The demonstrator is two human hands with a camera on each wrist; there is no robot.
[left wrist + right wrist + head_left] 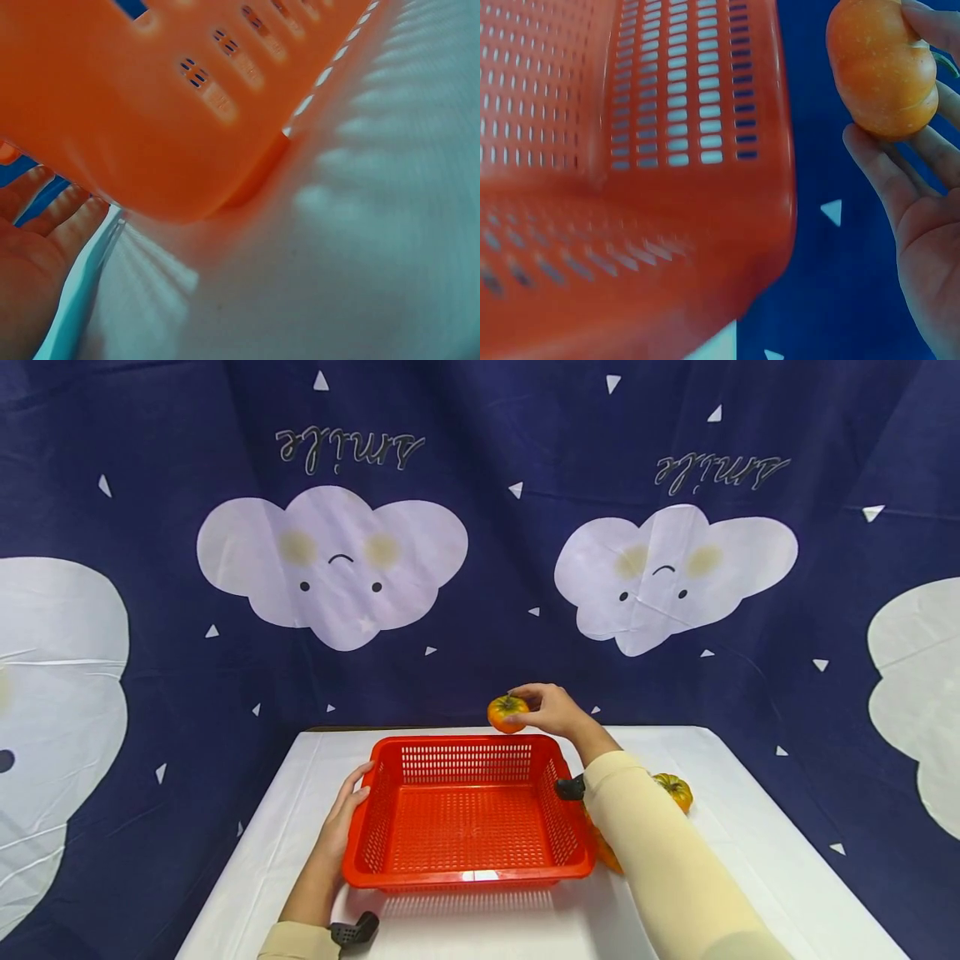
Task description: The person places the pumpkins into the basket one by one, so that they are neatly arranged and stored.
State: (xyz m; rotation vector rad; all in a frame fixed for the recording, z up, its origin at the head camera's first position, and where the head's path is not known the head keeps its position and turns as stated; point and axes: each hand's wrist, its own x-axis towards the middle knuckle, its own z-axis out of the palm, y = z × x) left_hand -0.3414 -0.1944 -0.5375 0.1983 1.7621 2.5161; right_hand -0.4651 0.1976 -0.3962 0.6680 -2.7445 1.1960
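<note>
My right hand (pixel 553 710) pinches an orange, ribbed tomato (pixel 507 713) with green streaks round its stem, above the far rim of a red plastic basket (pixel 468 878). In the right wrist view the tomato (pixel 885 71) sits between thumb and fingers, apart from the basket wall (pixel 705 217). At the basket's left side, my left hand (pixel 341 817) touches the rim with fairly straight fingers. The left wrist view has that hand (pixel 34 247) beside the basket's outer wall (pixel 150 135). No things show inside the basket.
On the white-covered table (pixel 277 827), a second orange-green tomato (pixel 675 791) lies beyond the right forearm. An orange thing (pixel 609 853), mostly hidden by sleeve and basket, lies right of the basket. A dark blue curtain (pixel 510 568) with printed clouds hangs behind the table.
</note>
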